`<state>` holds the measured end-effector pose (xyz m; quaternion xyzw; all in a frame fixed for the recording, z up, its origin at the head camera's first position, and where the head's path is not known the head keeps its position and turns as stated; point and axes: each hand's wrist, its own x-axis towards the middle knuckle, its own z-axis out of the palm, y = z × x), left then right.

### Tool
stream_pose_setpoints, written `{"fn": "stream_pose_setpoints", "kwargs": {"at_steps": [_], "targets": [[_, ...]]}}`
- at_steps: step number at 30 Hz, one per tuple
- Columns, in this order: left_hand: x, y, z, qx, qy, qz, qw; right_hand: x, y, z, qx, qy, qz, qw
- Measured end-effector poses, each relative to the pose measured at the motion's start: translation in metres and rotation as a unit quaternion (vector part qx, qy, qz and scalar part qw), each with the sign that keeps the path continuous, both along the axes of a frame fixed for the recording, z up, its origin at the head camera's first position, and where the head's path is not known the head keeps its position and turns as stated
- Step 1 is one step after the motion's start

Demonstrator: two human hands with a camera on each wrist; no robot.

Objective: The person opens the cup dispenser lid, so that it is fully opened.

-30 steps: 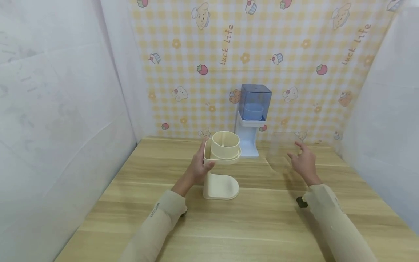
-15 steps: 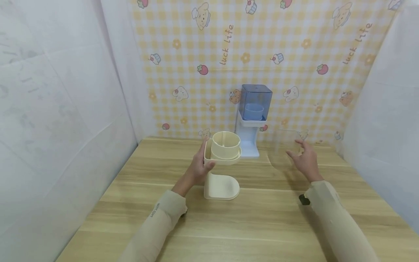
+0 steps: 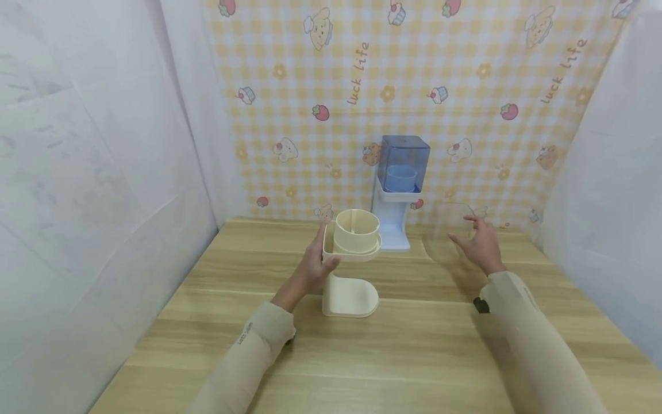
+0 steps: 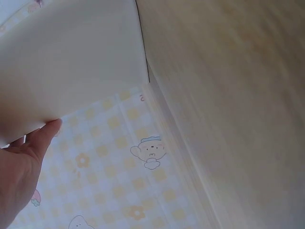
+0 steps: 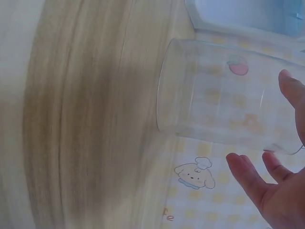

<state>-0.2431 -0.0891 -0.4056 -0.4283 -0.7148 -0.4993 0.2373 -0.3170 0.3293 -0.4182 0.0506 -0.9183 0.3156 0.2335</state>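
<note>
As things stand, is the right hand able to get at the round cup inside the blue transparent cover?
Probably not directly: the blue transparent cover stands over and around the round cup, so it likely blocks the right hand.

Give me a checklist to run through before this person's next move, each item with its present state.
1. Cream plastic stand gripped by left hand: ok.
2. Round cream plastic cup seated in the stand's upper tray: ok.
3. Clear plastic cover upright on the wood-grain table: ok.
4. Cover over the cup: not ok, it stands apart.
5. Right hand touching the cover: cannot tell.
</note>
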Motion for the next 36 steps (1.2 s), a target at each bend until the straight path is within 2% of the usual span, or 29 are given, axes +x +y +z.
{"fn": "stream_pose_setpoints", "kwargs": {"at_steps": [9,16,21,28,36], "targets": [[0.003,0.001,0.0,-0.005,-0.001,0.008,1.0,-0.018,0.005,-0.007,0.003,0.009,-0.001,1.0],[0.004,-0.001,0.0,0.0,-0.001,0.006,1.0,-0.034,0.006,-0.011,0.005,-0.005,0.007,1.0],[0.004,0.0,0.0,-0.012,-0.006,0.009,0.9999,-0.037,0.005,-0.011,0.001,-0.017,-0.002,1.0],[0.003,-0.002,0.002,-0.014,-0.014,0.02,0.9996,-0.041,0.004,-0.005,0.031,-0.035,0.004,0.999],[0.005,-0.001,0.005,-0.012,-0.015,0.014,0.9997,-0.045,0.005,0.001,0.037,-0.059,0.006,0.998]]}}
